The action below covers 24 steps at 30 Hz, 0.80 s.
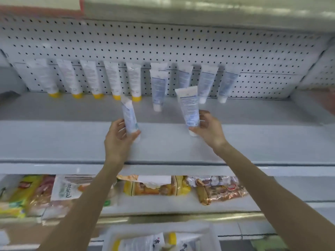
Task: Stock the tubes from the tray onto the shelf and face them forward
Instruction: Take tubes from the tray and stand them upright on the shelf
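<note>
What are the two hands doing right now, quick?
Left hand: closed, holding a blue-streaked tube.
Right hand: closed, holding a white-capped tube near its cap.

Grey shelf (54, 138) bears upright tubes (134, 80) along its back.

1. My left hand (118, 137) is raised, thumb and fingers curled round the lower end of a white tube (129, 116).
2. My right hand (208, 130) grips the cap end of a second tube (188, 107).
3. My bare left forearm (87, 205) and right forearm (262, 182) reach up, converging.
</note>
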Motion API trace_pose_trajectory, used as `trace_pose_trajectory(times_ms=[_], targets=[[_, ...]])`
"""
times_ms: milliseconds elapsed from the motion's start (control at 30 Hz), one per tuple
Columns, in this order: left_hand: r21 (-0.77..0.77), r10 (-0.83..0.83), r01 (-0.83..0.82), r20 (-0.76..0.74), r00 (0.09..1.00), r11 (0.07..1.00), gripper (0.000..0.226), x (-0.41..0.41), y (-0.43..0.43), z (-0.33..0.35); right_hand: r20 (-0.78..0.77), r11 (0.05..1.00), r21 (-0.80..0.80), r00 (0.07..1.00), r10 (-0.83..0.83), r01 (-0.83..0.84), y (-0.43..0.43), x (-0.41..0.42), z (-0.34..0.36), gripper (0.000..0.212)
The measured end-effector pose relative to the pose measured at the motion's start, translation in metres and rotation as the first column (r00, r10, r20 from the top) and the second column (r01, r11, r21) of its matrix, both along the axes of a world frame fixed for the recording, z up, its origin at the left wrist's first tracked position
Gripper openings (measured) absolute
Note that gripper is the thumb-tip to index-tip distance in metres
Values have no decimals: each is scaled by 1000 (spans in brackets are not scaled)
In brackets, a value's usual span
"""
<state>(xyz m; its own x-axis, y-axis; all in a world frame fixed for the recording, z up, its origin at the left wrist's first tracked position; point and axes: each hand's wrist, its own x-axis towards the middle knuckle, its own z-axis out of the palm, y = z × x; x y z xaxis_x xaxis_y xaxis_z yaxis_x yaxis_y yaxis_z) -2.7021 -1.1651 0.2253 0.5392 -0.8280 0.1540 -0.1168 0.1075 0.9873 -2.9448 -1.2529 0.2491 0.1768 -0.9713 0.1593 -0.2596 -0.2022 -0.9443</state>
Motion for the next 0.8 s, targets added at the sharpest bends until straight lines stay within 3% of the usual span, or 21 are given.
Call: trace_pose_trajectory(times_ms=[267, 600, 700, 800], targets=[[63, 71, -86, 219, 973, 994, 44, -2, -5, -12, -10, 997, -73, 1000, 26, -26, -72, 8, -20, 34], [54, 98, -119, 286, 953, 991, 53, -6, -4, -13, 80, 999, 5, 996, -43, 42, -85, -2, -28, 31], [62, 93, -116, 294, 951, 991, 52, -6, -3, -12, 244, 996, 83, 970, 11, -33, -81, -4, -26, 27], [66, 84, -108, 294, 952, 992, 51, -5, -3, -13, 538, 974, 182, 843, 15, -134, -72, 3, -18, 17]])
